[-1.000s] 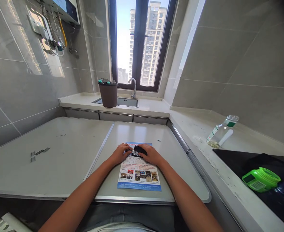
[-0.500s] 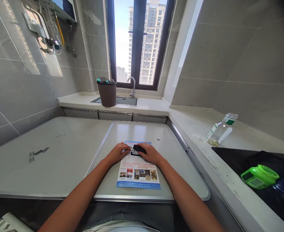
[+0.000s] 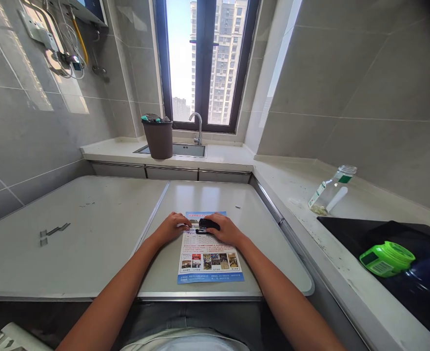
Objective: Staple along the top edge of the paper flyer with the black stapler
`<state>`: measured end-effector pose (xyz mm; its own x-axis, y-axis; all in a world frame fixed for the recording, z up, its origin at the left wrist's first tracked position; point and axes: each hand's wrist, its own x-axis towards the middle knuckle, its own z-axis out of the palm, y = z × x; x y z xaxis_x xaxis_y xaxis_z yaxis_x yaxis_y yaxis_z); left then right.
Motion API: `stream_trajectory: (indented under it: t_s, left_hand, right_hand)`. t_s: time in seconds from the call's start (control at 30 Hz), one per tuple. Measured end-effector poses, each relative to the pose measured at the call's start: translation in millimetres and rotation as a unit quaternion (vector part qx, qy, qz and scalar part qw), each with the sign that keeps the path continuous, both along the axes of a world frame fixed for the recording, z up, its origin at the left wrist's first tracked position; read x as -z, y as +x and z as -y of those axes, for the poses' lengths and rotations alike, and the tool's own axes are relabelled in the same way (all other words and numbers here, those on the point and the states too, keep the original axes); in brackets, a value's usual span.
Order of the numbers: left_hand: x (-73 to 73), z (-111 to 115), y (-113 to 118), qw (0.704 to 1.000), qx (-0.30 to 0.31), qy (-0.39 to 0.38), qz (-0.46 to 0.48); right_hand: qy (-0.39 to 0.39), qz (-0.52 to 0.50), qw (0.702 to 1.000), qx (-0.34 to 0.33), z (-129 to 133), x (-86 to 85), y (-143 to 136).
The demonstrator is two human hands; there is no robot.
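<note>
A black stapler [image 3: 208, 224] rests over the upper part of a printed flyer [image 3: 210, 246] with blue borders. My right hand [image 3: 225, 229] is wrapped round the stapler from the right. Just left of it, my left hand [image 3: 173, 226] has its fingers pinched together at the flyer's left edge. A thin, metallic-looking bit shows between those fingertips and the stapler, too small to name. Several grey staple strips [image 3: 54, 230] lie on the left part of the white table [image 3: 101, 263], and one small piece [image 3: 238, 207] lies beyond my right hand.
A brown bin [image 3: 158, 140] stands on the back counter by the sink [image 3: 187, 150] and faucet [image 3: 199, 127]. On the right counter are a tilted glass jar [image 3: 332, 192], a green container [image 3: 386, 258] and a dark blue bottle [image 3: 429, 273]. A metal-edged gap borders the table.
My left hand has drawn slightly left, away from the stapler, opening a small gap. My right hand still holds the stapler. The view has shifted a little.
</note>
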<state>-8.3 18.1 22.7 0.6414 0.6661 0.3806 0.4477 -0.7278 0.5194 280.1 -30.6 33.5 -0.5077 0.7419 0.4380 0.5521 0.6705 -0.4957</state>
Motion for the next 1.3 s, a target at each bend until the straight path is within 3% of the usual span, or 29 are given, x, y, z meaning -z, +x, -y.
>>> stream_trajectory:
  t_s: [0.17,0.47,0.6,0.77,0.93,1.13,1.3]
  left_hand:
    - [-3.7,12.2,17.2,0.999,0.019,-0.017,0.032]
    - [-2.3,14.4,22.9,0.999,-0.010,0.000,0.033]
    - [-2.9,11.7,21.9,0.995,-0.083,0.037,0.048]
    - [5.7,4.3,16.8,0.982,-0.170,0.068,-0.046]
    - [14.0,2.0,13.7,0.982,-0.119,0.039,-0.143]
    - [15.8,1.9,11.2,0.984,-0.093,0.021,-0.151]
    - [12.2,4.7,11.0,0.985,-0.099,0.038,-0.139]
  right_hand:
    - [0.024,0.004,0.999,-0.044,8.9,-5.1,-11.0]
    - [0.025,-0.043,0.999,-0.016,12.3,-1.2,-19.9]
    - [0.024,-0.042,0.997,0.053,4.8,0.0,-15.2]
    - [0.063,-0.032,0.973,0.219,-7.4,-6.9,9.3]
    - [0.051,0.023,0.930,0.363,-15.4,-10.1,42.5]
    - [0.005,0.060,0.898,0.436,-19.6,-3.5,61.2]
    - [-0.045,0.046,0.910,0.409,-23.0,2.8,64.8]
